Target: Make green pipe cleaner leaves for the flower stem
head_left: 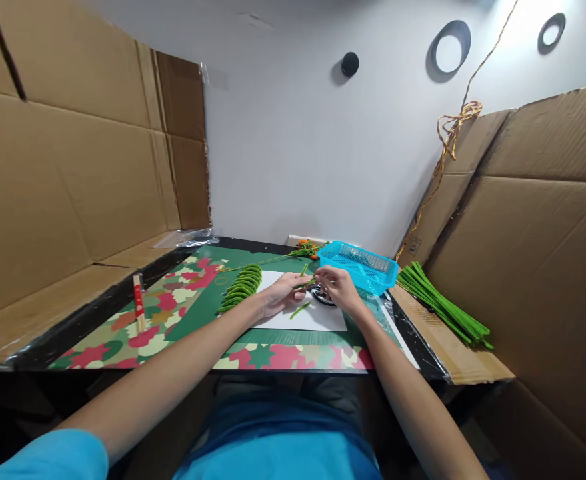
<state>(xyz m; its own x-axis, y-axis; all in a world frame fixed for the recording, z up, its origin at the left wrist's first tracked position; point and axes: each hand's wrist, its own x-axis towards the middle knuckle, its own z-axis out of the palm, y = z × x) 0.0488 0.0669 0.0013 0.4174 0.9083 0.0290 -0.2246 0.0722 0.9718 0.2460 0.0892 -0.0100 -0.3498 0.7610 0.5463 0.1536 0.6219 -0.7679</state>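
Note:
My left hand (287,293) is closed on a short green pipe cleaner (304,270), over a white sheet (317,321). The fingers of my right hand (339,287) pinch at the same pipe cleaner from the other side; their tips nearly meet the left ones. Under my right hand lies a dark looped object (323,297), partly hidden, its kind unclear. A loose cut piece of green pipe cleaner (300,311) rests on the sheet just below my hands. Left of the sheet, several bent green pipe-cleaner pieces (243,287) lie in a neat row.
A blue plastic basket (360,257) stands behind my right hand. Beside it lies an orange flower (307,249) with a green stem. To the right, a bundle of green pipe cleaners (445,307) rests on cardboard. Chopsticks in a red wrapper (139,303) lie left. Cardboard walls (547,233) flank the table.

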